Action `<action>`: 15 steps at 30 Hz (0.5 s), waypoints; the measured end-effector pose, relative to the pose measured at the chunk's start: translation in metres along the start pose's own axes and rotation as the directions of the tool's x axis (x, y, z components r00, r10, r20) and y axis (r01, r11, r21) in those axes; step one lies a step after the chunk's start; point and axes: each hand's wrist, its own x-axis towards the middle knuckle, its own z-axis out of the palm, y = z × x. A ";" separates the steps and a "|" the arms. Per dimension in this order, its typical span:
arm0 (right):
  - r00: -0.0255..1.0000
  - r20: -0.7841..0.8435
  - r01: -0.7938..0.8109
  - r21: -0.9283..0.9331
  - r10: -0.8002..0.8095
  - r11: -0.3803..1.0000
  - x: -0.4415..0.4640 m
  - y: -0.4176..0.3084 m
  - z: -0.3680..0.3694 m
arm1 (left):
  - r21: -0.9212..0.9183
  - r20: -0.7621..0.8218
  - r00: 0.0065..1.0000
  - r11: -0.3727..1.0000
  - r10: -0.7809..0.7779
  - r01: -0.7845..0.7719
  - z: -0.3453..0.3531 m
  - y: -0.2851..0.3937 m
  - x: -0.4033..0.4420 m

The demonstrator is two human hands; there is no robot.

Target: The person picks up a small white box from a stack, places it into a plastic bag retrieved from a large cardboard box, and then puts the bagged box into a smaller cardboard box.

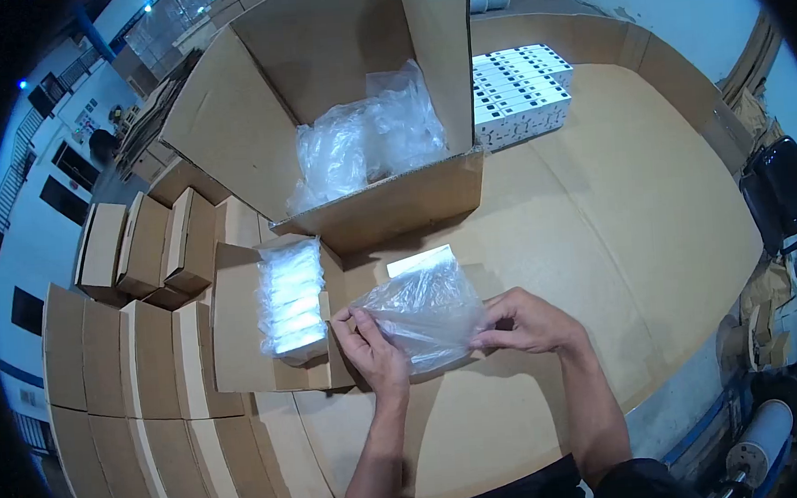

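A clear plastic bag (428,316) is stretched between my two hands above the cardboard-covered table. My left hand (371,349) pinches its left edge, and my right hand (526,321) has its fingers closed on the lower right corner. Just beyond the bag, a white box (420,260) shows its far end; whether it lies inside the bag or under it, I cannot tell. Left of my left hand stands an open carton (238,318) holding a row of plastic-wrapped white packs (293,296).
Ahead, a large open carton (387,204) contains loose plastic bags (365,141). White printed boxes (521,95) are stacked behind it on the right. Several brown cartons (154,355) line the left side. A cardboard rim (577,30) borders the table; a black chair (778,185) stands right.
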 end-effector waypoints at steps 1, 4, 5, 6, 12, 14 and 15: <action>0.999 -0.031 0.017 0.052 -0.015 0.999 -0.002 -0.002 -0.002 | 0.045 -0.005 1.000 0.999 0.005 -0.004 0.000 0.002 -0.001; 0.997 -0.072 0.011 -0.001 -0.011 1.000 -0.004 -0.004 -0.007 | 0.105 -0.023 0.996 0.991 0.090 -0.087 0.002 -0.002 -0.002; 0.994 -0.107 -0.013 -0.016 0.011 1.000 -0.004 -0.005 -0.007 | 0.108 -0.022 0.996 0.990 0.091 -0.088 0.003 -0.006 -0.002; 0.994 -0.108 -0.012 -0.013 0.011 1.000 -0.002 0.000 -0.005 | 0.127 -0.041 0.990 0.983 0.137 -0.131 0.003 -0.010 -0.001; 0.961 -0.274 0.143 0.374 -0.039 0.916 0.012 -0.004 0.017 | 0.139 0.018 0.986 0.977 0.164 -0.165 0.000 -0.004 -0.007; 0.941 -0.333 0.092 0.434 0.065 0.896 0.014 -0.004 0.021 | 0.108 0.061 0.989 0.984 0.133 -0.139 0.000 -0.001 -0.010; 0.941 -0.333 0.090 0.434 0.066 0.896 0.015 -0.002 0.022 | 0.087 0.065 0.989 0.987 0.131 -0.136 0.001 -0.001 -0.011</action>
